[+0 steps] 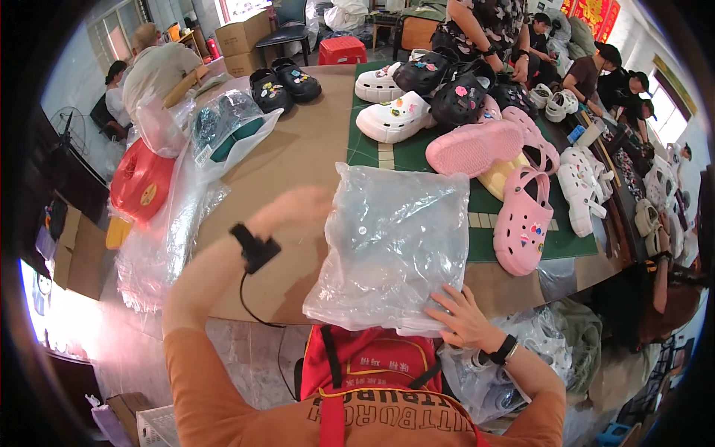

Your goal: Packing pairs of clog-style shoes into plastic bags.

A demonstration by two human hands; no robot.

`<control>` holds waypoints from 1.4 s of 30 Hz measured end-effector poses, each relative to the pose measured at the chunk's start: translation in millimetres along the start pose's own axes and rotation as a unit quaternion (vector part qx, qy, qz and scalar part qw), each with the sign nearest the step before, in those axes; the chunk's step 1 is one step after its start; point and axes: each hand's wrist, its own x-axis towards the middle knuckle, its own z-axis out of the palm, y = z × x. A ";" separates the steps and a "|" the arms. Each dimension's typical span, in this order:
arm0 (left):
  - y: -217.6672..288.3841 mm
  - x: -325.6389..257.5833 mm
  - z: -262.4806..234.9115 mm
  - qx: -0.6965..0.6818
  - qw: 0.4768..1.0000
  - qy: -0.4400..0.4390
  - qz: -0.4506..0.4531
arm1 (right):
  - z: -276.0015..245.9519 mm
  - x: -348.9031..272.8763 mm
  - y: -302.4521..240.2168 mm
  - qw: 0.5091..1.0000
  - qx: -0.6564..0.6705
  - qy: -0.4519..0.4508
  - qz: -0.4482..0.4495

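The person (pixel 195 298) is wearing an orange shirt (pixel 208 372), a red apron (pixel 387 354), a black wristband (pixel 504 349) and a black wrist box (pixel 258 252) with a wire (pixel 243 294).

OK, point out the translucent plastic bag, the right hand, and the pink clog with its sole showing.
Translucent plastic bag (pixel 395 246): head view, middle of its upper face.
Right hand (pixel 465 320): head view, back of the hand.
Pink clog (pixel 474 149): head view, middle of its sole.
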 end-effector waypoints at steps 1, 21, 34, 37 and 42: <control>1.2 19.8 -20.9 -0.048 0.998 0.029 -0.031 | 3.1 -1.9 2.7 1.000 0.001 0.001 0.001; -8.7 265.0 30.2 -0.620 0.683 0.294 -0.251 | 25.4 -11.9 5.5 0.996 0.026 0.041 0.068; -56.1 125.5 -73.5 -0.471 0.798 0.358 -0.115 | 16.9 -14.3 3.9 0.996 -0.007 0.057 0.074; -41.1 47.3 -102.2 -0.461 0.787 0.375 -0.166 | 16.8 -6.5 1.2 0.994 0.011 0.087 0.063; -77.2 -31.9 -128.9 -0.428 0.799 0.394 -0.154 | 16.1 -4.6 -2.5 0.995 -0.017 0.078 0.060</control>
